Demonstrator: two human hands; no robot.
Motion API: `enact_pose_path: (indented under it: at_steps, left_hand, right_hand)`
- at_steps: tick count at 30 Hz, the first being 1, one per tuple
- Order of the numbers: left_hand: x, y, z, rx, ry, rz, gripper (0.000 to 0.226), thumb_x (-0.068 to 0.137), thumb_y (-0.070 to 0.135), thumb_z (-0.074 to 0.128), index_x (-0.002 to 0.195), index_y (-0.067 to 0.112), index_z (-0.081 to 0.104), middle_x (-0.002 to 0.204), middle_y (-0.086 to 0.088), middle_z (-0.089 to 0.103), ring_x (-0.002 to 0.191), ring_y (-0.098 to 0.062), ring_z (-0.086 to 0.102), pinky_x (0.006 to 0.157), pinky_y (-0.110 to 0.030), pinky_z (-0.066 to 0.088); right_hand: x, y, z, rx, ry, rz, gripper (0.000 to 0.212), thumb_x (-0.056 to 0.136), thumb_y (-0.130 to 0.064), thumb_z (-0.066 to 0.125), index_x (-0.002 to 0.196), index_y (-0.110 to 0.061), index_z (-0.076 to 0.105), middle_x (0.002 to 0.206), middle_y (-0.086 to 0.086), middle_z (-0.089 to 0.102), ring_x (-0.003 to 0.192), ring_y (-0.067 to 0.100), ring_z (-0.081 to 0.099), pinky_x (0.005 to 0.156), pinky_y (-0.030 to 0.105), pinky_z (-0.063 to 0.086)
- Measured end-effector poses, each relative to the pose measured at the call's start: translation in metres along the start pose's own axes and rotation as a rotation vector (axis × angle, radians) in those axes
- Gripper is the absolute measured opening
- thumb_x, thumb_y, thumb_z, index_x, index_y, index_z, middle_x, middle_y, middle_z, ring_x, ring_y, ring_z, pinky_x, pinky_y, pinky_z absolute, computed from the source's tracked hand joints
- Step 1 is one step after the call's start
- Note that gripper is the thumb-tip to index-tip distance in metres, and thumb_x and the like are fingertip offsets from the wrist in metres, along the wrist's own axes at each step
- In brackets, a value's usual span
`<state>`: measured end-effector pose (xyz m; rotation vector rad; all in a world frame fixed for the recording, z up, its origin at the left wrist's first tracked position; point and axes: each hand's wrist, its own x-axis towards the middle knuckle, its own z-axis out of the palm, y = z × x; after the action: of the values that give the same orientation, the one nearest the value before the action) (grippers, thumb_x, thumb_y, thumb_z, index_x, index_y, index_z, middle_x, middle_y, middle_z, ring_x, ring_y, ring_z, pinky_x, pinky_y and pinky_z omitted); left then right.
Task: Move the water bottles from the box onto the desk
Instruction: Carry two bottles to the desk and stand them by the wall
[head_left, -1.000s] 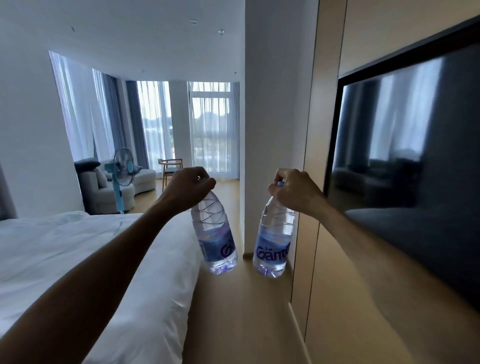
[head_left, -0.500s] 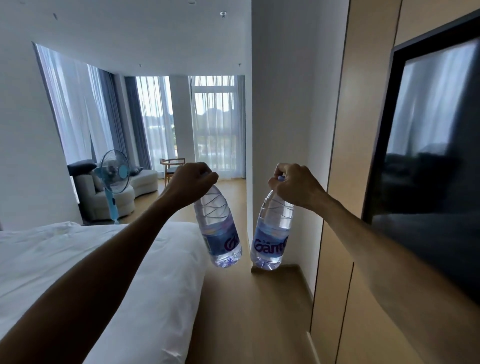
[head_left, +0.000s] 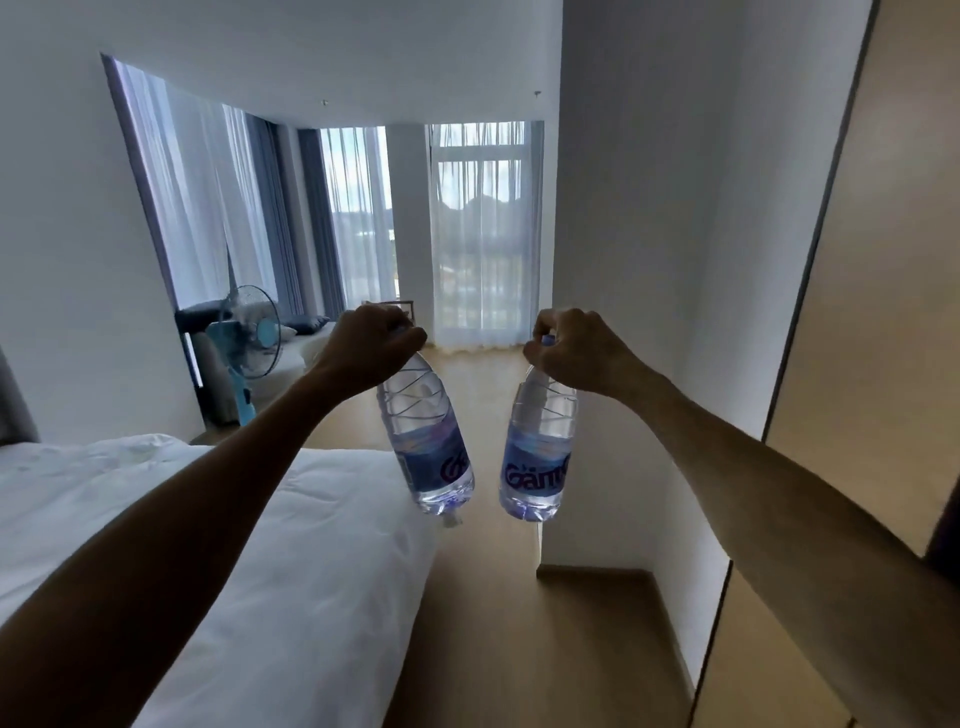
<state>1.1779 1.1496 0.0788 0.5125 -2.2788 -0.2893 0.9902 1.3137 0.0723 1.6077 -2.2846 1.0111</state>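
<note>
The left hand (head_left: 371, 340) has its grip clenched around the neck of the left water bottle (head_left: 428, 439), and the right hand (head_left: 574, 345) has its grip clenched likewise around the cap end of the right water bottle (head_left: 540, 447). Both bottles hang in the air from these grips, bottoms down, near each other but not touching; the left one tilts with its base swung toward the right one, which hangs closer to upright. Each is clear with a blue label. Taking the bed (head_left: 291, 561) as landmark, the left bottle hangs just past its white corner, the right bottle farther out over the wooden floor (head_left: 493, 623). Beyond the bed's far end stands a blue fan (head_left: 249, 338), with curtains (head_left: 478, 234) behind it.
</note>
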Motion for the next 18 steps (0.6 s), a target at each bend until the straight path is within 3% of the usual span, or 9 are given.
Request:
enact_pose_path:
  at_steps: [4,10,18]
  left_hand:
    - [0.046,-0.037,0.029,-0.002,-0.015,-0.038,0.025,0.094,0.019,0.059,0.091,-0.004,0.067,0.067,-0.008,0.058,0.053,-0.011,0.049,0.055,-0.02,0.041]
    - [0.116,-0.111,0.078,0.007,-0.035,-0.052,0.026,0.095,0.019,0.057,0.096,-0.005,0.066,0.062,0.002,0.052,0.053,-0.008,0.049,0.054,-0.016,0.037]
    - [0.245,-0.218,0.144,-0.029,-0.027,-0.036,0.025,0.095,0.02,0.058,0.096,-0.004,0.066,0.067,-0.004,0.057,0.054,-0.008,0.05,0.053,-0.015,0.037]
  right_hand:
    - [0.062,0.033,0.03,0.018,-0.007,-0.008,0.009,0.091,-0.022,0.061,0.088,-0.014,0.057,0.09,0.01,0.067,0.081,0.022,0.064,0.058,0.017,0.039]
    - [0.158,0.077,0.081,0.013,-0.01,-0.029,0.01,0.09,-0.021,0.061,0.085,-0.014,0.057,0.087,0.009,0.065,0.075,0.019,0.061,0.054,0.015,0.035]
    - [0.311,0.12,0.143,-0.026,0.05,-0.043,0.013,0.09,-0.022,0.062,0.083,-0.013,0.055,0.084,0.011,0.067,0.077,0.024,0.064,0.059,0.023,0.043]
